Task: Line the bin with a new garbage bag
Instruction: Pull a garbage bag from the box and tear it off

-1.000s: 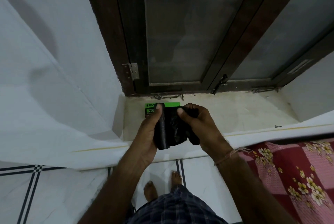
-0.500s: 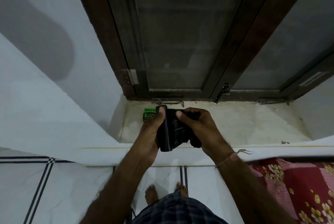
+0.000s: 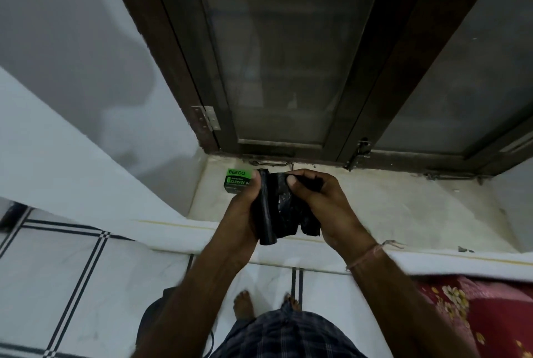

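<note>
Hands first: my left hand [image 3: 245, 207] clenches the tight black plastic garbage-bag roll [image 3: 266, 210], thumb across its top, while my right hand [image 3: 323, 207] pinches the crumpled loose end, both above the pale stone window-sill surface [image 3: 403, 207]. Thin, limp, slippery film, I judge; best gripped at the free edge, the roll held firm. Beyond, the green-and-black garbage-bag box [image 3: 237, 181] lies on the surface, below the dark wooden window frame [image 3: 184, 69].

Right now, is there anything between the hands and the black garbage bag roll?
No. Both hands already hold it: the left hand wraps the black garbage bag roll, and the right hand pinches its loose end. Nothing visible lies between them. The bin itself cannot be clearly seen.
</note>
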Demonstrator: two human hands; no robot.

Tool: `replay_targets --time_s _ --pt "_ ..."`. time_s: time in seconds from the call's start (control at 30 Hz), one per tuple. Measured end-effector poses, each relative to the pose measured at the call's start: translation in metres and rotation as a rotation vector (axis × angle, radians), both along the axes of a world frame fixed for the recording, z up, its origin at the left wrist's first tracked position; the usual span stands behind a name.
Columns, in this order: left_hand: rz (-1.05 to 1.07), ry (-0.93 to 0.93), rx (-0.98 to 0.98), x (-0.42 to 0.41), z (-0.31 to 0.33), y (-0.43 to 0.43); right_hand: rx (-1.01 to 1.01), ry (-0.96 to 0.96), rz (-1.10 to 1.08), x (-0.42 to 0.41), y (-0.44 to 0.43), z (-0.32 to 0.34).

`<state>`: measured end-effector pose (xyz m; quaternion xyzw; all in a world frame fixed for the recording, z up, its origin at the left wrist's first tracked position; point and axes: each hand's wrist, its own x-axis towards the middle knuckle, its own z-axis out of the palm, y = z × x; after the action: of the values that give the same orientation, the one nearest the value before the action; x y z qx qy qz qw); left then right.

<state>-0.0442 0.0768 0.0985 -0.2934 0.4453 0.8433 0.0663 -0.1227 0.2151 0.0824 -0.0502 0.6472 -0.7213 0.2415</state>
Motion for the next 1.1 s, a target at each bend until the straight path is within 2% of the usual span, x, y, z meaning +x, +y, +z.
replay_targets --time_s 0.47,0.73,0.97,1.1 --pt "0.081 0.024 0.064 -0.007 0.007 0.020 -0.083 -0.006 -0.031 -0.004 0.015 -0.003" --pt "0.121 0.079 0.200 -0.012 0.005 0.036 -0.217 -0.114 -0.104 0.008 0.015 0.001" --pt "0.159 0.131 0.197 -0.013 0.000 0.048 -0.268 -0.181 -0.152 0.012 0.016 0.003" --pt "0.247 0.163 0.264 -0.014 -0.004 0.039 -0.393 -0.339 -0.249 0.007 0.020 0.006"
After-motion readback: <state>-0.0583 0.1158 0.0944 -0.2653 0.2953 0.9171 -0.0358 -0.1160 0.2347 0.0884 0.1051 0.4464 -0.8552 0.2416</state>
